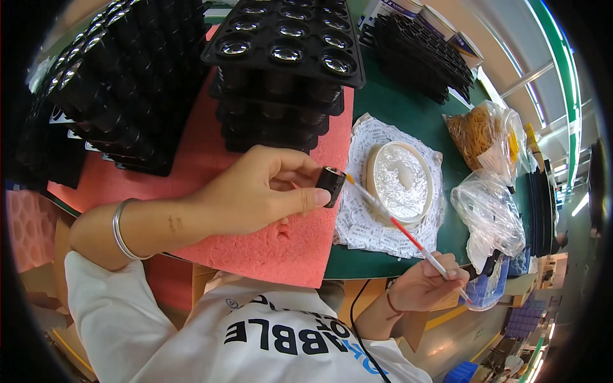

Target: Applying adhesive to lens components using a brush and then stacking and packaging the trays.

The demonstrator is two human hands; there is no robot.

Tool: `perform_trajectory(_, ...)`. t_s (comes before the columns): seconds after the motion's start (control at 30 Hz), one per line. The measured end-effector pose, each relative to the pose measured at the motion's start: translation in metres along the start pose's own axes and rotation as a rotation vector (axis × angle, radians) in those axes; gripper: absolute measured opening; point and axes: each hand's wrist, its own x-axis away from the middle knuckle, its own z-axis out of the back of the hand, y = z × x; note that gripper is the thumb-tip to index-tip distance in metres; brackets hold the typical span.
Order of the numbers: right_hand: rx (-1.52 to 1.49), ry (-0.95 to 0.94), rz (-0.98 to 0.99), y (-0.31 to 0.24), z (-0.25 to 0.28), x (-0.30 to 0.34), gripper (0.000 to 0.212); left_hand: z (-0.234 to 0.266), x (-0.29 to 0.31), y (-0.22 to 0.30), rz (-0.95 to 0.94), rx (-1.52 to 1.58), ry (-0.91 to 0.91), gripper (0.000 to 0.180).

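Though fingers [299, 162] partly hide them, left grip [258, 191] holds 1 black cylinder [329, 184], right grip [423, 285] apparently 1 brush [407, 233].

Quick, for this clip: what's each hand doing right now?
Left hand: closed, holding a small black cylinder between thumb and fingers.
Right hand: closed, holding a thin brush.
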Motion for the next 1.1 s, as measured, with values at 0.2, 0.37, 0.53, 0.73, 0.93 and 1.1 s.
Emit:
perform_trajectory(0.2, -0.201, 0.222, -0.037, -0.004, -0.008, 0.0, 0.022, -0.002, 0.0, 0.001, -0.012, -0.018, 0.023, 0.027)
perform_trajectory(0.37, -0.082, 0.1, -0.021, -0.002, -0.01, -0.002, 0.024, -0.003, -0.002, -0.002, -0.048, -0.054, 0.041, 0.026)
perform_trajectory(0.53, -0.015, 0.062, -0.018, -0.002, -0.01, -0.003, 0.025, -0.002, -0.003, -0.009, -0.119, -0.124, 0.056, 0.025)
perform_trajectory(0.73, -0.034, 0.106, -0.038, -0.002, -0.009, 0.001, 0.023, -0.003, -0.002, -0.004, -0.081, -0.057, 0.009, 0.021)
perform_trajectory(0.93, -0.073, 0.111, -0.056, -0.002, -0.006, 0.001, 0.022, -0.003, -0.002, -0.003, -0.032, -0.016, -0.026, 0.022)
perform_trajectory(1.1, -0.073, 0.126, -0.005, 0.001, 0.002, 0.007, 0.022, -0.006, -0.001, -0.007, -0.07, -0.028, -0.049, 0.022)
